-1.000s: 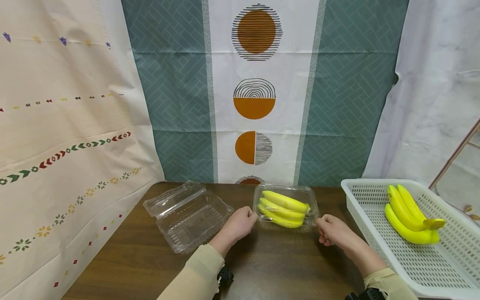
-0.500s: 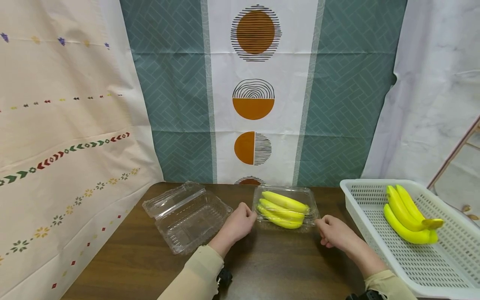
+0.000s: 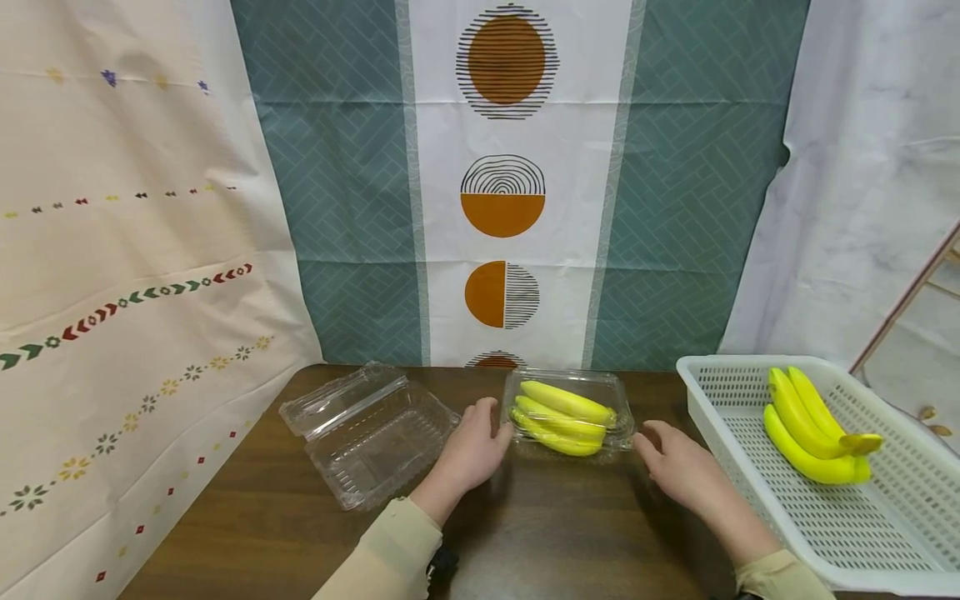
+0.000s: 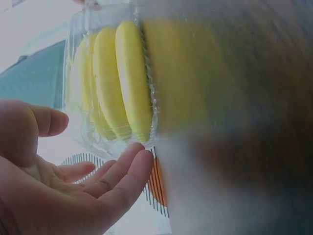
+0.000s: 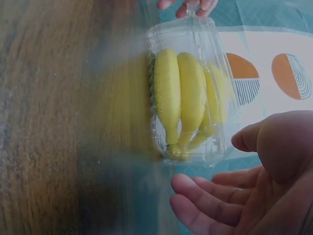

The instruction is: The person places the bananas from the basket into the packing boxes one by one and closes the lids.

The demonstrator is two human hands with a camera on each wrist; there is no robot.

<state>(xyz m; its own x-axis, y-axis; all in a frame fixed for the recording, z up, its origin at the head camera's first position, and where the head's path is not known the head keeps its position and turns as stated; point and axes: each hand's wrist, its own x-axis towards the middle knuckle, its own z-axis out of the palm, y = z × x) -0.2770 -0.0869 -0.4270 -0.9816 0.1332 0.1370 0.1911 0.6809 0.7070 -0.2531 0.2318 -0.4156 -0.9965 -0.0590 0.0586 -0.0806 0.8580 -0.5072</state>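
Note:
A clear plastic clamshell container [image 3: 617,387] sits at the back middle of the table in the head view, its lid down over a bunch of yellow bananas [image 3: 566,402]. My left hand [image 3: 474,446] is beside its left front corner, thumb and fingers spread apart around nothing. At the opposite corner is my right hand [image 3: 678,467], its fingers also loose and parted. Both wrist views show the hands' palms facing the container's ends with no grip on it; whether a fingertip still touches it, I cannot tell.
A second clear clamshell [image 3: 378,454] lies with its lid open on the left of the table [image 3: 555,533]. On the right stands a white perforated basket [image 3: 862,533] holding another bunch of bananas [image 3: 806,429]. Patterned cloths hang behind and to the left.
Both hands have gone from pinching the container's front corners to loosened, spread fingers. The container and its bananas stay in place; the head view has shifted slightly.

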